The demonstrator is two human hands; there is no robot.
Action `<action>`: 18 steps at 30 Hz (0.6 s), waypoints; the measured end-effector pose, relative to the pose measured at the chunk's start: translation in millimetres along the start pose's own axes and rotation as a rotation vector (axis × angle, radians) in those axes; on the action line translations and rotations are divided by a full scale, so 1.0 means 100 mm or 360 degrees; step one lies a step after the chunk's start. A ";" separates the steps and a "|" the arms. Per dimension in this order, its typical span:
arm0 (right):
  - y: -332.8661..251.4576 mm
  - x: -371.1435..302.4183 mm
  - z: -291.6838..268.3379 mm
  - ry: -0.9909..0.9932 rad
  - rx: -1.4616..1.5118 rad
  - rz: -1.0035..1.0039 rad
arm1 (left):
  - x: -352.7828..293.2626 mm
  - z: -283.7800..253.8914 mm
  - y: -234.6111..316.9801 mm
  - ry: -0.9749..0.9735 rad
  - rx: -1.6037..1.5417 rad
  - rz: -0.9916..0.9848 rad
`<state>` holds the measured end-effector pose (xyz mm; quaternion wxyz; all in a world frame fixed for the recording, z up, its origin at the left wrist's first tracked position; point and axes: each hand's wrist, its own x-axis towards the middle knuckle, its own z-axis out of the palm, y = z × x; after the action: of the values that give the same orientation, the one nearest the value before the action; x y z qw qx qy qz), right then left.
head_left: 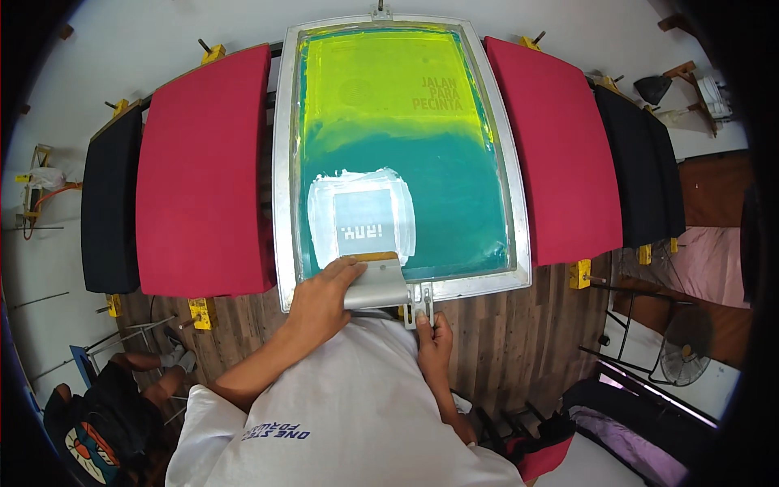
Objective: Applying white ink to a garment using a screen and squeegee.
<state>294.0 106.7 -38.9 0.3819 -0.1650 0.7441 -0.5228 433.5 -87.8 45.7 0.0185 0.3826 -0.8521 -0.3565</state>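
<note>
A silk-screen with a silver metal frame (507,174) lies in front of me, its mesh (462,195) teal with a yellow-green band at the far end. White ink (324,211) surrounds a lighter rectangle of small lettering at the near left. My left hand (320,299) grips a silver squeegee (377,284), whose brownish blade edge sits by the near side of the white ink. At the frame's near edge, my right hand (434,345) pinches a slotted metal bracket (419,304), thumb on its front; some of its fingers are hidden.
Red-covered boards (203,170) flank the screen, with black boards (111,203) farther out and yellow clamps (200,314) along their ends. Another person (114,414) is at the lower left. A fan (686,345) stands at the right on the wood-look floor (519,333).
</note>
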 end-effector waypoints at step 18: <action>0.06 0.03 -0.13 -0.0066 -0.0027 0.0100 | 0.04 0.18 -0.13 0.0088 0.0005 0.0080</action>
<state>283.3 115.5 -43.5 0.4120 -0.1557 0.7451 -0.5008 433.8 -85.7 23.3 0.0504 0.3709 -0.8612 -0.3438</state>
